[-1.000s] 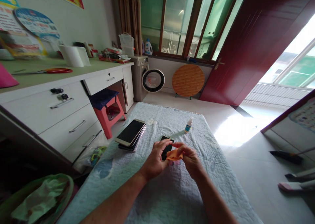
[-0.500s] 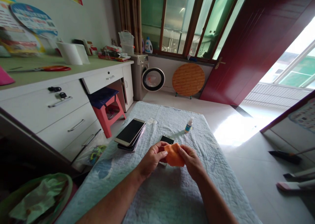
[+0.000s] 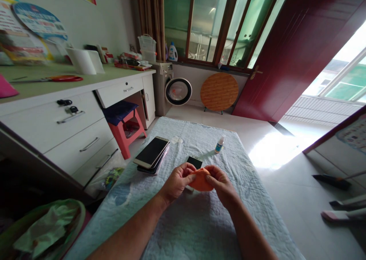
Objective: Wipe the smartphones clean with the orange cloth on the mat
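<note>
An orange cloth [image 3: 201,182] is stretched between my two hands. My left hand [image 3: 180,180] pinches its left side, and my right hand [image 3: 220,182] grips the right side with the thumb in front. Under the cloth a smartphone [image 3: 195,162] lies on the quilted cover; its dark screen shows above my fingers and the cloth hides most of the rest. Farther left rests a stack of smartphones [image 3: 152,153], the top one with a gold frame and a black screen. A small white-capped bottle [image 3: 219,145] with a blue label stands upright to the far right of the phone.
The pale quilted cover [image 3: 197,134] spreads over the surface before me. A bin [image 3: 81,218] with a green liner stands at lower left, near a red stool [image 3: 126,132] and a white desk [image 3: 77,126]. Brushes [image 3: 331,182] lie on the floor at right.
The orange cloth has been folded over at its top, so it looks shorter and wider. My right fingers have shifted slightly behind it. The phones and bottle stay put.
</note>
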`<action>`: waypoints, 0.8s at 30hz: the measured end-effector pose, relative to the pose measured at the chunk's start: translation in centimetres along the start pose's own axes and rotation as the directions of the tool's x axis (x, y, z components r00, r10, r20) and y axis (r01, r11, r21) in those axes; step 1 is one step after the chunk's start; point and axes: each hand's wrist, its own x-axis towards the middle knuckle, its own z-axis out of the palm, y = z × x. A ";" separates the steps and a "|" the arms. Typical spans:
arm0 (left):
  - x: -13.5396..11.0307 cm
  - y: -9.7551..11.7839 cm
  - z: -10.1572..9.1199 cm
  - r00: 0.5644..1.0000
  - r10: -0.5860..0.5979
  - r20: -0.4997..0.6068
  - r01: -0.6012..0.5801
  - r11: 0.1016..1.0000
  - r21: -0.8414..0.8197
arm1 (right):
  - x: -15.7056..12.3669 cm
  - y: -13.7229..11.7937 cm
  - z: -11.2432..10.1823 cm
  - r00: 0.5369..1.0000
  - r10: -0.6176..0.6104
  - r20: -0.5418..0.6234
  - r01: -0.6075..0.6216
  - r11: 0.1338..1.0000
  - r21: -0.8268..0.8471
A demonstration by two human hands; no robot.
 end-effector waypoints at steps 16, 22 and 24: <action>-0.7 1.5 0.2 0.999 0.008 0.052 -0.012 0.997 0.077 | 0.0 0.7 -0.1 0.997 0.003 0.081 -0.010 0.997 0.082; -0.3 1.4 0.0 0.988 0.141 -0.065 -0.135 0.987 0.086 | 0.3 0.9 -0.1 0.981 0.033 0.190 -0.037 0.999 0.017; -0.2 1.2 -0.1 0.985 0.148 -0.091 -0.141 0.987 0.078 | 0.4 1.0 -0.2 0.988 0.051 0.147 -0.050 0.999 -0.015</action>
